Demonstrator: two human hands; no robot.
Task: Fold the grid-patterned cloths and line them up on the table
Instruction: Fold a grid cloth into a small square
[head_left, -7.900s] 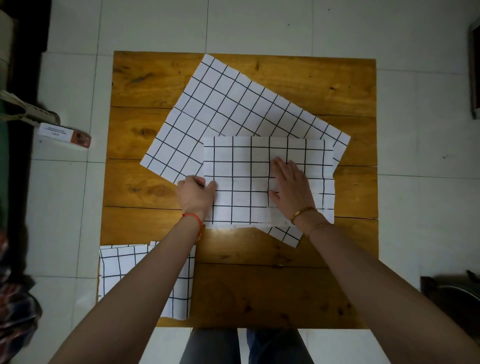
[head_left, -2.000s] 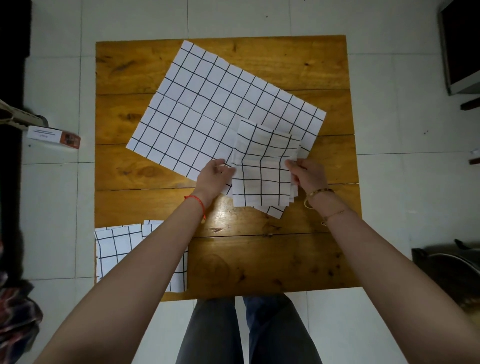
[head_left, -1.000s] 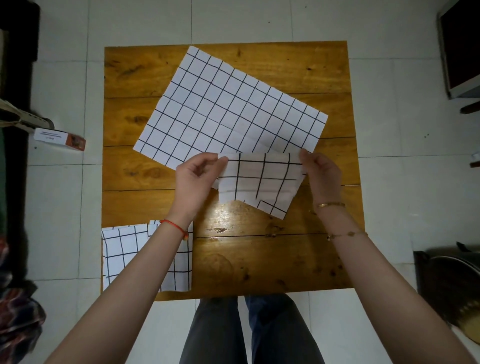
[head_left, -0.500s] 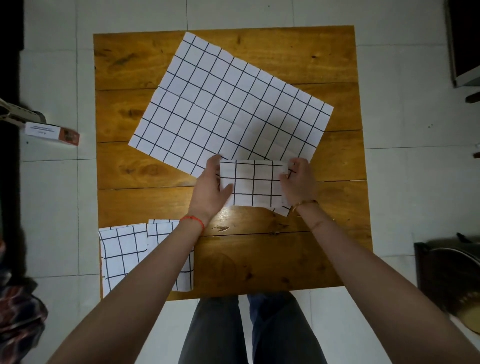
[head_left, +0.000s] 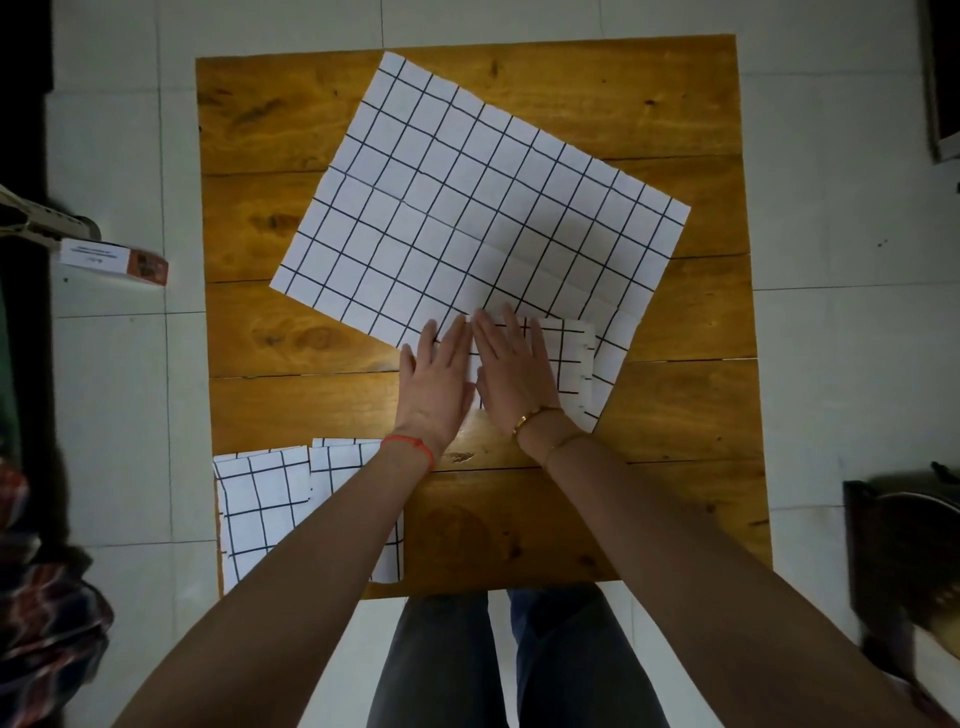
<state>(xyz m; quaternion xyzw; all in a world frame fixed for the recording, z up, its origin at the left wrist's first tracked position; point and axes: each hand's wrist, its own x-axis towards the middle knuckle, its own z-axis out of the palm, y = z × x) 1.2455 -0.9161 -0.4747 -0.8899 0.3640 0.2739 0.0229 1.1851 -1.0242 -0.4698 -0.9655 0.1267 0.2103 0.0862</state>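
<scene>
A small folded grid cloth (head_left: 571, 358) lies mid-table, on the near corner of a large unfolded grid cloth (head_left: 478, 208) spread at an angle over the far half. My left hand (head_left: 436, 379) and my right hand (head_left: 514, 374) lie side by side, fingers straight, pressing flat on the folded cloth and hiding its left part. Folded grid cloths (head_left: 270, 504) sit at the near left corner, partly under my left forearm.
The wooden table (head_left: 675, 467) stands on a white tiled floor. A small white box (head_left: 114, 260) lies on the floor to the left. Dark furniture (head_left: 904, 545) stands at the right. My legs show below the near edge.
The half-folded cloth was lifted, folded smaller and laid back down. My hands left its side edges and came together flat on top of it.
</scene>
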